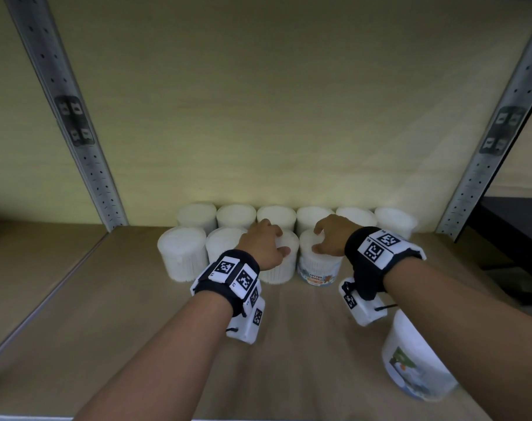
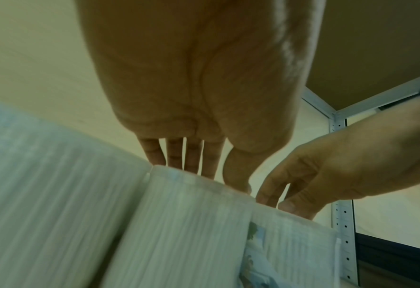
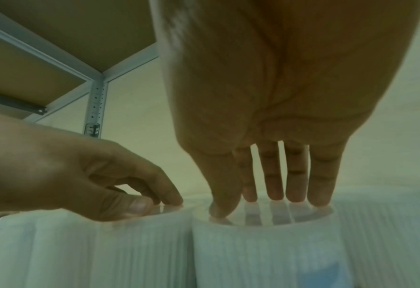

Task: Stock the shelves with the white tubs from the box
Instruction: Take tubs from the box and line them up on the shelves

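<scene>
White tubs of cotton buds stand in two rows at the back of the shelf [image 1: 106, 314]. My left hand [image 1: 266, 241] rests on the lid of the third front-row tub [image 1: 281, 270], its fingertips [image 2: 194, 155] reaching over the top edge. My right hand [image 1: 328, 237] sits beside it, on the labelled tub [image 1: 319, 265] at the right end of the front row. Its straight fingers [image 3: 295, 187] touch that lid [image 3: 265, 220]. Neither hand wraps round a tub. One more labelled tub [image 1: 410, 360] stands alone near the front, under my right forearm.
Perforated metal uprights [image 1: 67, 117] [image 1: 495, 147] frame the shelf bay, with a pale wall [image 1: 273, 117] behind. Bare board lies to the right of the front row and across the shelf's front. Another shelf board [image 3: 44, 39] is overhead.
</scene>
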A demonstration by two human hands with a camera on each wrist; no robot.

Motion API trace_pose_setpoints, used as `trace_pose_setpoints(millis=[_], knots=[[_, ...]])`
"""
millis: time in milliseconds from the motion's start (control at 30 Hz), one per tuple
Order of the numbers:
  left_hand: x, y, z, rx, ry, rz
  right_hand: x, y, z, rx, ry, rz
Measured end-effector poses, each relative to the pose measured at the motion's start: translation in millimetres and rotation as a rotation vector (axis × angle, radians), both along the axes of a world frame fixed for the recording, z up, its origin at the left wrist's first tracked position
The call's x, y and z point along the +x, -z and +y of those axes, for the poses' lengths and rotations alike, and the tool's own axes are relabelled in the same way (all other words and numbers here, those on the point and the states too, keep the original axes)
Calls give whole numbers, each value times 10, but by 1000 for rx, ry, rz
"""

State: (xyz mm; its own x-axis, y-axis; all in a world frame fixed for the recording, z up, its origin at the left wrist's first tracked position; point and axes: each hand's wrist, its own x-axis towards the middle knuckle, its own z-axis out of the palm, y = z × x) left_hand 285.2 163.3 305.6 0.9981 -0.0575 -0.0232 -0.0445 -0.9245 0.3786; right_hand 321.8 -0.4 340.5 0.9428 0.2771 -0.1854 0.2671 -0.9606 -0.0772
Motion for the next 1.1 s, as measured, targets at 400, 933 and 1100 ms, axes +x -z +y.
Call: trace_pose_setpoints(millis=[400, 933, 1100], knots=[[11, -16, 0, 11, 10, 8, 32, 19, -63, 37, -58, 29], [28, -194, 39, 47, 134, 150, 62, -42, -89, -10, -118, 13], [62, -258, 85, 45, 178, 211, 75, -15, -98, -4, -124, 19]])
